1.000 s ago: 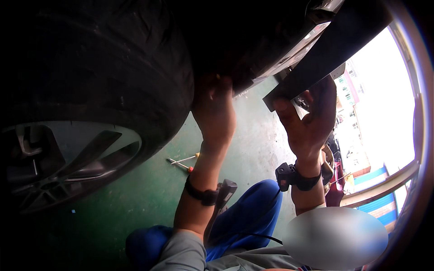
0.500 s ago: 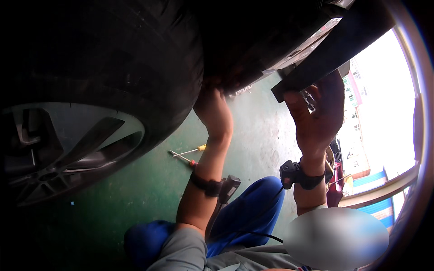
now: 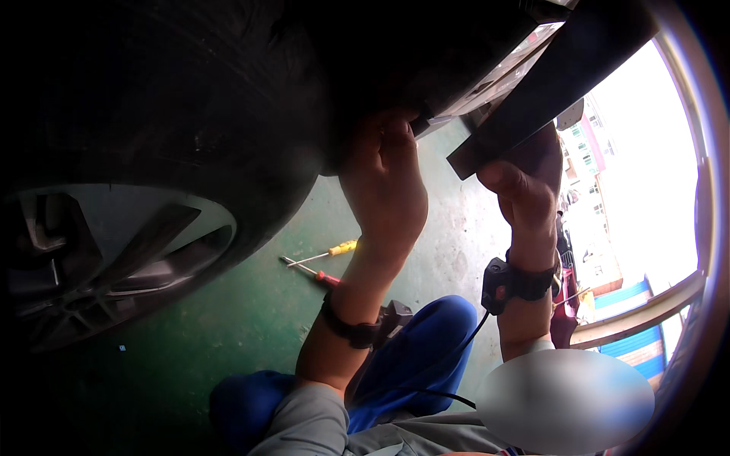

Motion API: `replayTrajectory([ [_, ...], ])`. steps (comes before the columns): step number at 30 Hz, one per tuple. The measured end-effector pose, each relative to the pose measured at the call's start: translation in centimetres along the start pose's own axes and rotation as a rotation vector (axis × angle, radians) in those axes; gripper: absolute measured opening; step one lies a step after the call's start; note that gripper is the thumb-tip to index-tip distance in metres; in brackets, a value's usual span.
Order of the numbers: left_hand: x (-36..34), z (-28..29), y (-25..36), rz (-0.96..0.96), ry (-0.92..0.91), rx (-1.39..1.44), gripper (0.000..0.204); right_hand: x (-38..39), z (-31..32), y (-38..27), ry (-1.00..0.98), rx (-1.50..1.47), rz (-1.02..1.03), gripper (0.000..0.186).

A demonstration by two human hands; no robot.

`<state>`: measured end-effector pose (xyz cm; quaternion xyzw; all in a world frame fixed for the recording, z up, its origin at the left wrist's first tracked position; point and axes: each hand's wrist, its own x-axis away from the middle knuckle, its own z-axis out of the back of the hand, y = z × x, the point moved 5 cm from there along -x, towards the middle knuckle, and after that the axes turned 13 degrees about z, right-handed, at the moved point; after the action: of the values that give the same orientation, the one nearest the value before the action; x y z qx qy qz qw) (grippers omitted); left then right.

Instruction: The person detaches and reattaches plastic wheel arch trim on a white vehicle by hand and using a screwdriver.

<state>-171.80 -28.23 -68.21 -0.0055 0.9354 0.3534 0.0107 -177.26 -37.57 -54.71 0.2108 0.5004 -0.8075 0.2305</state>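
Note:
A dark panel on the car's underside, with a shiny strip (image 3: 498, 72) along its edge, spreads across the top. My left hand (image 3: 388, 175) reaches up beside the tyre (image 3: 251, 137), its thumb near the strip's lower end. Those fingers look curled, but deep shadow hides what they hold. Farther right, my right hand (image 3: 528, 182) grips the lower end of a long black trim piece (image 3: 525, 106). The thumb lies on the near side of that piece and the fingers go behind it. A gap shows between trim and strip.
A spoked wheel rim (image 3: 152, 266) fills the left. Two screwdrivers, one yellow-handled (image 3: 342, 248) and one red-handled (image 3: 325, 279), lie crossed on the green floor (image 3: 251, 319). My blue-trousered knee (image 3: 449, 327) is below. A pale curved frame (image 3: 639, 315) stands at right.
My left hand has moved right, away from the tyre and toward the strip's end, and its thumb now shows. My right hand and the black trim piece have shifted slightly left.

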Motion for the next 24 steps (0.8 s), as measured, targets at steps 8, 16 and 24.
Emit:
replayTrajectory([
  [8,1.9,-1.0,4.9,-0.136,-0.251,0.011,0.024,-0.2,-0.5,1.0,0.109,-0.347,-0.044,0.067],
  [16,3.1,-0.2,8.9,-0.274,-0.17,-0.192,0.039,-2.2,-0.9,0.7,0.094,0.057,0.187,0.048],
  [24,7.2,-4.0,14.1,-0.539,-0.155,-0.758,0.031,-1.0,-1.3,-0.6,0.026,-0.016,0.301,0.039],
])
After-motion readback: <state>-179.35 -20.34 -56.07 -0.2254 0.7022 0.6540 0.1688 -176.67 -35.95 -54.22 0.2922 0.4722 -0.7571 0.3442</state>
